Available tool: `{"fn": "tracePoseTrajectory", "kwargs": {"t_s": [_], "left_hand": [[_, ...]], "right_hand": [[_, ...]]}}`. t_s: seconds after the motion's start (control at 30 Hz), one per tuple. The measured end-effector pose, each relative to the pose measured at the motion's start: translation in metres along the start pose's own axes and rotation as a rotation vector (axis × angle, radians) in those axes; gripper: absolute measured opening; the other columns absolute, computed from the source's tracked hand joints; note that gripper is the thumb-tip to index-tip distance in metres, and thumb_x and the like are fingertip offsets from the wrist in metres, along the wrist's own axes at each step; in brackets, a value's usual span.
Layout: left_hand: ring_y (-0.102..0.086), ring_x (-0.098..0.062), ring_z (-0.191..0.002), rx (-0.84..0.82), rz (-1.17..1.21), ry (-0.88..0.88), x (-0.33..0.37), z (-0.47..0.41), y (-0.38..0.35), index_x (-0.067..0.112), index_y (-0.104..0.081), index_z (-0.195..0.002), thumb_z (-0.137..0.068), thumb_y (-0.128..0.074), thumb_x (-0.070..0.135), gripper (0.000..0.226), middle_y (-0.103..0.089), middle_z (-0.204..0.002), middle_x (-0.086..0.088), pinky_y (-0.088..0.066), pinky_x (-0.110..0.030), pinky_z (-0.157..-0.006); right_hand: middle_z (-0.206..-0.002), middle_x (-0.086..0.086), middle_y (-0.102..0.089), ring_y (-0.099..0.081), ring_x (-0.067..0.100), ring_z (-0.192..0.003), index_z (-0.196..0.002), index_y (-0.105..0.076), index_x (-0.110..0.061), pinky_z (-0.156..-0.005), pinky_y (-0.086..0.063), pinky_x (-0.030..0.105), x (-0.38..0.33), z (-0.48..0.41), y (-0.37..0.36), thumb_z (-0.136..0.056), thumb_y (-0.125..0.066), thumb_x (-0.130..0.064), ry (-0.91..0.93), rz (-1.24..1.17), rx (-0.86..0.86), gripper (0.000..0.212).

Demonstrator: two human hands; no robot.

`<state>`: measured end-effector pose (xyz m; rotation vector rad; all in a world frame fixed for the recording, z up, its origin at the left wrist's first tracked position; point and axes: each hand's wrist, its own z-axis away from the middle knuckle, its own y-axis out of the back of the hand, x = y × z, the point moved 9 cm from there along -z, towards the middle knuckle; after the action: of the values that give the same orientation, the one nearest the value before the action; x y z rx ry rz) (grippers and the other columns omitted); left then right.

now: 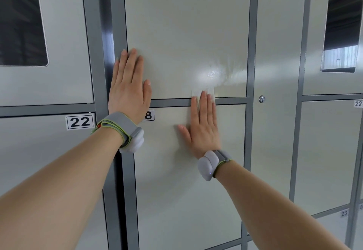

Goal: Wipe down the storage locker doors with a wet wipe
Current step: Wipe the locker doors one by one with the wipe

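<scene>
A pale grey upper locker door [186, 23] fills the middle of the view, with a wet, shiny smear near its lower right corner. My left hand [128, 86] lies flat with straight fingers on that door's lower left corner. My right hand [204, 125] lies flat across the grey frame bar between this door and the lower locker door [188, 190]. Under its fingertips it presses a white wet wipe [203, 92], whose edge shows just above the fingers on the upper door's bottom edge. Both wrists wear grey bands.
Grey metal frame posts [117, 23] separate the doors. A door labelled 22 [79, 122] is at the lower left. A narrow panel with a key lock [261, 99] stands right of the middle doors. Windowed doors [341, 29] flank the upper corners.
</scene>
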<state>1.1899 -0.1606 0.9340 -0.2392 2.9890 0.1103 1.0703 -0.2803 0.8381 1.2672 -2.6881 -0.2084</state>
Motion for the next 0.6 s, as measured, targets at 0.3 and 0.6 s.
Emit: {"fn": "tracePoseTrajectory", "kwargs": {"t_s": [0.3,0.6], "left_hand": [[-0.018,-0.037,-0.142,-0.11,0.015,-0.031,-0.002,0.002,0.003,-0.006,-0.035,-0.14,-0.093,-0.03,0.022,0.055,-0.027,-0.151,-0.021,0.005,-0.024,-0.117],[-0.016,-0.036,-0.142,-0.123,-0.238,0.0,-0.031,0.032,0.019,0.002,-0.028,-0.145,-0.09,-0.037,0.026,0.06,-0.024,-0.153,-0.019,0.012,-0.038,-0.114]], "right_hand": [[-0.151,0.03,-0.015,-0.006,0.038,-0.142,-0.146,-0.019,0.001,-0.118,-0.005,0.044,0.008,0.007,0.002,-0.096,-0.014,-0.059,-0.09,0.023,-0.036,0.078],[-0.15,0.032,-0.017,-0.007,0.04,-0.142,-0.145,-0.025,0.003,-0.118,-0.004,0.045,-0.007,-0.001,0.0,-0.096,-0.013,-0.06,-0.068,0.016,-0.039,0.08]]}}
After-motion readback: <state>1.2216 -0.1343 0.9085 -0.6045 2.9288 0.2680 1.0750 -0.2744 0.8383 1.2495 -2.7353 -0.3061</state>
